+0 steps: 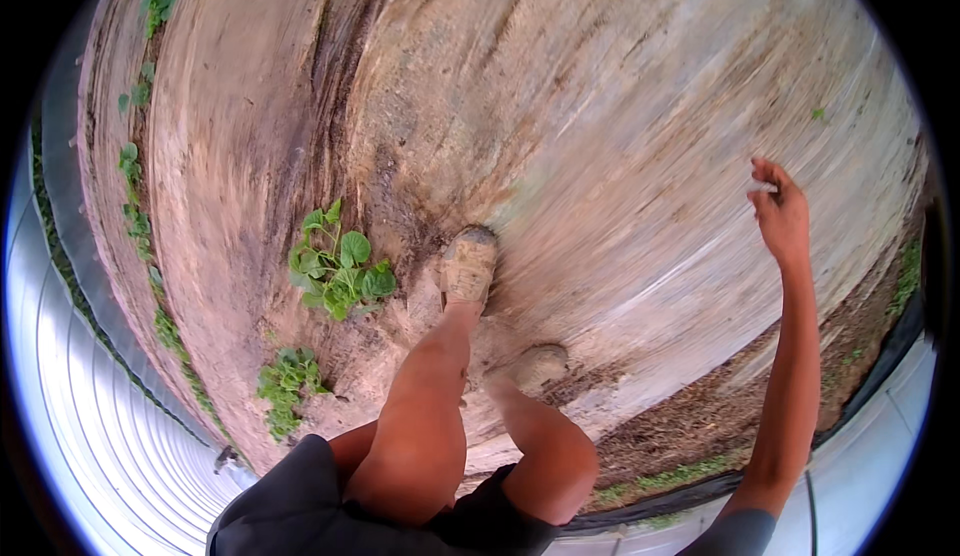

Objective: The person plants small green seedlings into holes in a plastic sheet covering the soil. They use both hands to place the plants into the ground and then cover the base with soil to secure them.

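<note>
My right hand (781, 209) hangs out in the air at the right, over bare soil. Its fingers are loosely bent, with a gap between thumb and fingertips, and nothing shows in it. My left hand is out of view; only a bit of the left forearm (354, 442) shows behind my thigh. Before me one muddy shoe (469, 265) stands on the brown soil (600, 203). The other shoe (536, 368) is blurred. A leafy green plant (341, 271) grows just left of my front foot, and a second leafy plant (289, 387) grows nearer to me.
A row of green plants (131, 173) runs along the far left. Beyond it lie a dark strip (64, 128) and pale, ribbed sheeting (112, 421). At the lower right are a weedy soil edge (690, 473), a black edging (877, 376) and a pale wall-like surface (862, 443).
</note>
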Demonstrator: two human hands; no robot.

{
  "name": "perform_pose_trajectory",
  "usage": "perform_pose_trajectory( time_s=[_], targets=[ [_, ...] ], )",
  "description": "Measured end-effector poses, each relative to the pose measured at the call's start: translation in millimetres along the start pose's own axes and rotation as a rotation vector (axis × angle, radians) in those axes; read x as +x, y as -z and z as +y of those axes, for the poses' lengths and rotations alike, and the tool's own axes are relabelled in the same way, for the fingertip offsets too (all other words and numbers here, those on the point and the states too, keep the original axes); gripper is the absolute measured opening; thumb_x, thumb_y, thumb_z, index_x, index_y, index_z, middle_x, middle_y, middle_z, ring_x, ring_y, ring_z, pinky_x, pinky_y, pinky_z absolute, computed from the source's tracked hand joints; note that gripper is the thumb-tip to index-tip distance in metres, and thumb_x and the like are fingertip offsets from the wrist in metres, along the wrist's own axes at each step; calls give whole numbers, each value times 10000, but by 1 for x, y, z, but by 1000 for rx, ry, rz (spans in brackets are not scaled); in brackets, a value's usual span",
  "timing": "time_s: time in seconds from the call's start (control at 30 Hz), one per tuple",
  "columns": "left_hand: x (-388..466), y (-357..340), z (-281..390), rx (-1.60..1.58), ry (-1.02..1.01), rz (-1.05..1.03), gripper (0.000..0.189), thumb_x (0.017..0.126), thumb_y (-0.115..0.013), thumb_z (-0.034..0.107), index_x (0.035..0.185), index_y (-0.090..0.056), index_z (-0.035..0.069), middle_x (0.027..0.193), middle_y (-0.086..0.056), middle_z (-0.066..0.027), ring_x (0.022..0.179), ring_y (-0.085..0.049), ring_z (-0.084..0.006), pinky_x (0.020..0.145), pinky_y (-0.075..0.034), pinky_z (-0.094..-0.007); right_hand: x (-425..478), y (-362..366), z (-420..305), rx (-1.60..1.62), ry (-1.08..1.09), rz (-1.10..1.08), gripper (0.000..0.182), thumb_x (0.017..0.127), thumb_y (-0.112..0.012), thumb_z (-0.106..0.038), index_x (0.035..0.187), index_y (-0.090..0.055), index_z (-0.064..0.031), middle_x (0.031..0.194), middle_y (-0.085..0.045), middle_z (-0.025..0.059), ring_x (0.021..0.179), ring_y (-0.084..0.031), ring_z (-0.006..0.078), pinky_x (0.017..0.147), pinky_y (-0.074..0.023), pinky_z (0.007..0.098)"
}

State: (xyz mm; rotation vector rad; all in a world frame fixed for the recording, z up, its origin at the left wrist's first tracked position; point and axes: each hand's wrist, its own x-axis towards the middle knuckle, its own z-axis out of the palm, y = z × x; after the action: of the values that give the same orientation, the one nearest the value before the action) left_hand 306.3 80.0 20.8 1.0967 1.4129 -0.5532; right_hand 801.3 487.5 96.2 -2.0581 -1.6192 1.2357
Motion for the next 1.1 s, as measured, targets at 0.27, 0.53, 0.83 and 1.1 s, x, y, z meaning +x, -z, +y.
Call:
perform_pose_trajectory(
  time_s=[0.27, 0.53, 0.83, 1.1],
  targets=[
    [-232, 14, 38, -295, 220, -278, 220, 939, -547, 230, 1033, -692, 93, 1009, -706, -173, 877, -671, -399, 734, -528, -467, -63, 58, -103, -519, 253, -201, 406, 819, -593, 57, 1196, -655, -82, 1081, -661, 191, 819, -660, 362, 734, -550, 431],
    [-185, 130, 146, -515, 188, -25, 214, 933, -558, 226, 1031, -693, 92, 1013, -705, -172, 892, -671, -394, 745, -531, -465, -101, 112, -205, -397, 92, -205, 379, 799, -560, 74, 1141, -660, -54, 1056, -673, 170, 800, -657, 318, 664, -540, 386],
    [-113, 155, 214, -617, 324, 82, 207, 927, -571, 222, 1028, -695, 91, 1017, -705, -171, 910, -671, -390, 758, -533, -464, 57, 20, -171, -189, 184, -231, 430, 825, -547, 66, 1231, -642, -38, 1137, -667, 142, 768, -663, 198, 665, -547, 299],
    [-45, 197, 232, -561, 441, 162, 202, 921, -582, 218, 1026, -697, 90, 1021, -704, -170, 925, -671, -385, 769, -536, -462, 151, -34, -214, 66, 180, -583, 443, 849, -530, 66, 1266, -622, -53, 1240, -648, 88, 793, -660, 114, 742, -543, 258]
  ],
)
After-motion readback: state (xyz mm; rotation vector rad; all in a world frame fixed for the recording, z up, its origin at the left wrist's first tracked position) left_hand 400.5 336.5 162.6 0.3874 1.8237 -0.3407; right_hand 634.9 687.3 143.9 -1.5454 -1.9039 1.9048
